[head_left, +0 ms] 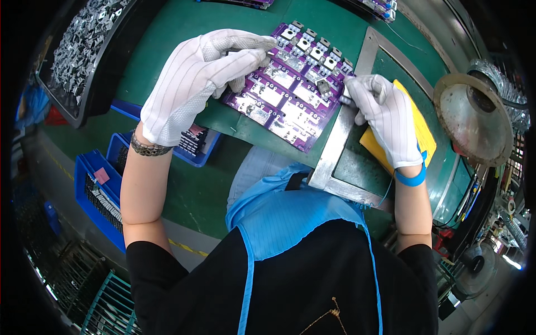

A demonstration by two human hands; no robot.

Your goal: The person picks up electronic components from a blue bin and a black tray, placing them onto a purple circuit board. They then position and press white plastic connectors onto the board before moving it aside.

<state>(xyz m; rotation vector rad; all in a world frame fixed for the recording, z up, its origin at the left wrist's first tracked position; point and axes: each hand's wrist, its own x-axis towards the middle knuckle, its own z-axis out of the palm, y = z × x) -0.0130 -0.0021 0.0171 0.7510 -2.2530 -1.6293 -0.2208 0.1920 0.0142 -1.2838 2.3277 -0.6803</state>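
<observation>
A purple circuit board panel (282,103) lies at a slant over the table's near edge, with bare silvery pads on it. Along its far side stands a row of black transistors (316,54), some with metal pieces against them. My left hand (204,75), in a white striped glove, is closed at the panel's left edge; whether a small part is also between its fingers is hard to tell. At the right edge, my gloved right hand (385,111) pinches a small metal piece (345,99). A blue strap rings the right wrist.
A metal frame (334,153) and a yellow sheet (426,134) lie at right, beside a round metal dish (473,120). At far left stands a black bin (103,72) of small metal pieces. Blue trays (92,206) sit below the table's left side. More boards (245,3) are at the back.
</observation>
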